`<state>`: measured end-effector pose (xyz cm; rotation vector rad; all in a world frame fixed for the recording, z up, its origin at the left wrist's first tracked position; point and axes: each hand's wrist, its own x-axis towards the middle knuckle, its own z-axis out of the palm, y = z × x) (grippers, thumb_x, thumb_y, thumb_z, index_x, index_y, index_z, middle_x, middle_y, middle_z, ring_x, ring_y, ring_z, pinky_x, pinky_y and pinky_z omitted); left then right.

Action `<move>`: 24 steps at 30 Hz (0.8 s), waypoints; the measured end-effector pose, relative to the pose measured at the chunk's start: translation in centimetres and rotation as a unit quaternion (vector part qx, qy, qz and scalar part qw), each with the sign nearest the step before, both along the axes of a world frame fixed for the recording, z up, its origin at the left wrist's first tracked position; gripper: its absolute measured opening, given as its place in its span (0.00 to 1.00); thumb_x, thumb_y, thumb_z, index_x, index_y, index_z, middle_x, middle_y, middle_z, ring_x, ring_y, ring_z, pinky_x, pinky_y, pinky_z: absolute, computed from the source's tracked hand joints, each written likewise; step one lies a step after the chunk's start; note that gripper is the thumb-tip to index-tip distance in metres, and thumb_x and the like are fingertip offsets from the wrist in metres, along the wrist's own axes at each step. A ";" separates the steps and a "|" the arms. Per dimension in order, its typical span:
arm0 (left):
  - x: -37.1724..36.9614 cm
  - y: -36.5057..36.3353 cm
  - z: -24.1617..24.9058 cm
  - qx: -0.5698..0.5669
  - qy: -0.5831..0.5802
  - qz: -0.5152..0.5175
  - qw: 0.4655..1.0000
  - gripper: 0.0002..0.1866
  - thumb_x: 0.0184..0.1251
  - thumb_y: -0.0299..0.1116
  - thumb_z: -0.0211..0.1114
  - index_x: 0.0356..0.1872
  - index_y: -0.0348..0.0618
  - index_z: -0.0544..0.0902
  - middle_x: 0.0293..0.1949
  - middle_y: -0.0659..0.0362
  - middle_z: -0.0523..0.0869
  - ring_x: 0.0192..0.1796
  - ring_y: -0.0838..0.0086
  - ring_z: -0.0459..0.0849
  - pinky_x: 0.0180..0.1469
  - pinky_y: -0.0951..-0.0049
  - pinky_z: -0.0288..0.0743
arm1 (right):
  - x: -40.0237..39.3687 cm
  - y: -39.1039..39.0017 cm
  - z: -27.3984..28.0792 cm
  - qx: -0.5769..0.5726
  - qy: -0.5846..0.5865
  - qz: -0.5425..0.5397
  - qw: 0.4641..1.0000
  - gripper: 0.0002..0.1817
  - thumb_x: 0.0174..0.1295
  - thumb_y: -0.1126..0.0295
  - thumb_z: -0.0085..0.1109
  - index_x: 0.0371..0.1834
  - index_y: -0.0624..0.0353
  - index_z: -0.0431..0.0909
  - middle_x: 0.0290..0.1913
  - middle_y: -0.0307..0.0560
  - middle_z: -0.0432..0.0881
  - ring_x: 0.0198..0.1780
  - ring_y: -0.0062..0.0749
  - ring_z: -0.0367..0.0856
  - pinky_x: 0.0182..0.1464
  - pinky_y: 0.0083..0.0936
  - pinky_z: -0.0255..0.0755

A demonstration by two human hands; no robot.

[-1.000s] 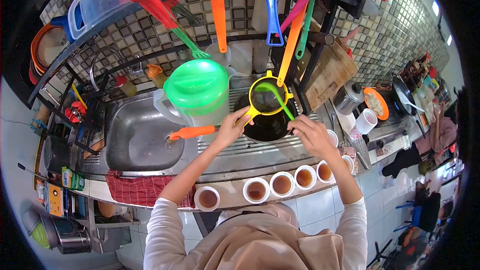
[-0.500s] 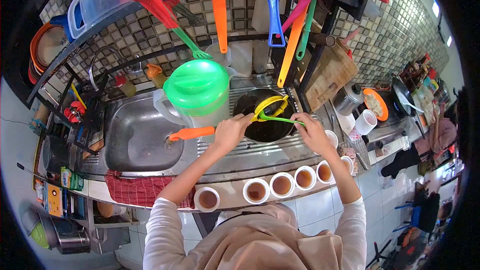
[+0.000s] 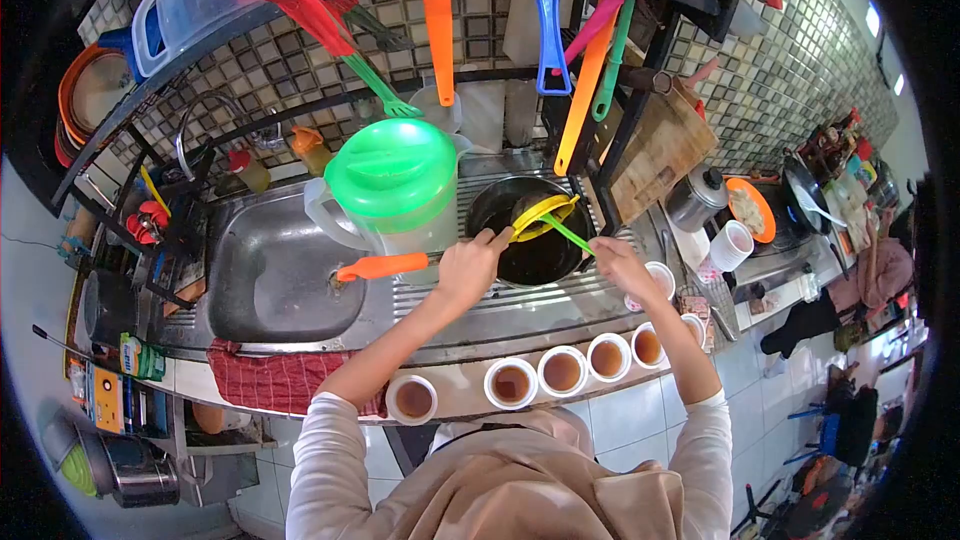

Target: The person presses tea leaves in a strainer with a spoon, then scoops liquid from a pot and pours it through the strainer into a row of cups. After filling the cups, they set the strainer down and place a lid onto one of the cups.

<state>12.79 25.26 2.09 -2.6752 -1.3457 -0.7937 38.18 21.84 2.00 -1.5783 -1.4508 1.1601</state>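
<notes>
**Ana:** Behind the steel sink (image 3: 280, 275), on the ribbed drainer, what sits biggest?

**Ben:** Just right of the sink stands a clear jug (image 3: 385, 205) with a green lid, and right of that a black pot (image 3: 530, 235) of dark liquid. Nearer the person than the sink, along the bench (image 3: 470, 395) edge, runs a row of white cups (image 3: 510, 380) already holding brown drink.

**Ana:** And the hands?

**Ben:** The left hand (image 3: 468, 268) is closed on the handle of a yellow strainer (image 3: 542, 215), which tilts over the pot's rim. The right hand (image 3: 620, 265) pinches the end of a thin green spoon (image 3: 570, 235) whose tip rests by the strainer.

**Ana:** How would those two handle?

**Ben:** Both look like light plastic, stiff enough to scrape with. I'd judge the strainer wet and somewhat slippery, its mesh the weak part, so the handle is the place to hold. The spoon is slender and may flex; gripping the far end, as now, keeps fingers away from hot liquid. The pot seems the heavy one, full and probably hot.

**Ana:** Anything smaller by the sink?

**Ben:** An orange handle (image 3: 385, 265) lies between sink and jug, and a red checked cloth (image 3: 275, 380) hangs at the sink's front.

**Ana:** Any writing?

**Ben:** None readable; a packet (image 3: 145, 358) left of the sink has print too small to make out.
</notes>
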 end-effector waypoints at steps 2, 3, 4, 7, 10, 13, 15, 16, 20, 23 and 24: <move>-0.1 0.0 0.1 0.003 -0.005 0.000 1.000 0.19 0.49 0.24 0.54 0.46 0.48 0.77 0.28 0.57 0.78 0.22 0.63 0.80 0.23 0.68 0.75 | -0.5 -0.5 0.8 0.066 -0.092 0.013 0.993 0.12 0.60 0.66 0.45 0.31 0.62 0.76 0.19 0.52 0.73 0.21 0.39 0.71 0.26 0.28 0.62; -0.2 0.0 0.0 0.002 0.007 -0.002 1.000 0.19 0.49 0.24 0.54 0.46 0.48 0.77 0.27 0.57 0.78 0.22 0.63 0.80 0.23 0.68 0.75 | -0.7 -0.7 1.1 0.132 -0.183 0.027 0.974 0.12 0.60 0.66 0.45 0.30 0.63 0.76 0.19 0.52 0.73 0.21 0.39 0.71 0.26 0.28 0.62; -0.3 0.0 -0.1 0.001 0.018 -0.005 1.000 0.19 0.48 0.24 0.54 0.46 0.48 0.77 0.27 0.57 0.78 0.22 0.63 0.80 0.23 0.68 0.75 | -0.8 -0.7 1.1 0.131 -0.182 0.028 0.974 0.12 0.60 0.66 0.45 0.30 0.63 0.76 0.19 0.52 0.73 0.21 0.39 0.71 0.26 0.28 0.62; -0.2 0.1 -0.4 0.006 -0.002 -0.009 1.000 0.19 0.48 0.24 0.54 0.46 0.48 0.77 0.27 0.57 0.78 0.22 0.64 0.80 0.23 0.68 0.75 | -1.1 -0.8 1.3 0.204 -0.196 -0.013 0.959 0.13 0.60 0.65 0.46 0.30 0.63 0.76 0.21 0.54 0.75 0.23 0.42 0.73 0.27 0.30 0.64; -0.1 0.1 -0.4 0.003 0.002 -0.007 1.000 0.19 0.48 0.24 0.55 0.45 0.48 0.77 0.27 0.57 0.78 0.22 0.64 0.80 0.23 0.68 0.75 | -1.3 -0.9 1.8 0.197 -0.152 0.004 0.969 0.12 0.59 0.65 0.47 0.30 0.62 0.76 0.21 0.56 0.75 0.24 0.45 0.75 0.28 0.32 0.65; -0.3 0.2 -0.8 0.002 0.001 -0.009 1.000 0.14 0.55 0.30 0.56 0.44 0.51 0.77 0.26 0.59 0.78 0.21 0.61 0.79 0.21 0.64 0.74 | -0.9 -0.8 1.5 0.184 -0.277 0.002 0.943 0.12 0.59 0.65 0.47 0.30 0.61 0.77 0.22 0.58 0.75 0.26 0.48 0.75 0.29 0.34 0.66; -0.3 0.4 -0.9 0.002 -0.013 -0.007 1.000 0.14 0.54 0.30 0.57 0.44 0.51 0.77 0.26 0.59 0.78 0.21 0.61 0.79 0.21 0.64 0.74 | -0.7 -0.8 1.2 0.216 -0.239 -0.024 0.946 0.11 0.59 0.66 0.47 0.30 0.61 0.77 0.23 0.59 0.75 0.28 0.49 0.76 0.30 0.36 0.66; -0.2 0.3 -0.8 0.000 -0.028 -0.007 1.000 0.15 0.53 0.30 0.58 0.45 0.51 0.77 0.26 0.59 0.78 0.22 0.61 0.79 0.21 0.65 0.73 | -0.7 -0.9 1.5 0.215 -0.239 -0.024 0.947 0.11 0.59 0.66 0.47 0.30 0.61 0.77 0.23 0.59 0.75 0.28 0.49 0.76 0.30 0.36 0.66; -0.5 0.3 -0.5 -0.002 -0.053 -0.017 0.998 0.15 0.52 0.30 0.59 0.45 0.50 0.77 0.26 0.59 0.78 0.23 0.61 0.79 0.22 0.65 0.73 | -0.6 -1.3 2.5 0.168 -0.226 -0.003 0.960 0.11 0.59 0.66 0.47 0.30 0.61 0.76 0.23 0.58 0.76 0.27 0.48 0.76 0.30 0.34 0.66; -1.0 0.4 -0.6 -0.019 -0.076 -0.044 0.996 0.14 0.55 0.29 0.56 0.45 0.49 0.77 0.28 0.59 0.78 0.22 0.59 0.79 0.21 0.63 0.73 | -0.5 -1.4 2.8 0.223 -0.226 -0.033 0.948 0.11 0.59 0.65 0.47 0.29 0.61 0.77 0.22 0.57 0.76 0.26 0.46 0.76 0.29 0.33 0.65; -1.0 0.5 -0.7 -0.021 -0.102 -0.054 0.993 0.14 0.55 0.29 0.56 0.45 0.49 0.77 0.28 0.59 0.79 0.22 0.60 0.79 0.22 0.64 0.73 | -0.5 -1.6 2.9 0.261 -0.190 -0.053 0.945 0.12 0.59 0.65 0.47 0.29 0.60 0.77 0.22 0.56 0.76 0.25 0.46 0.76 0.29 0.33 0.65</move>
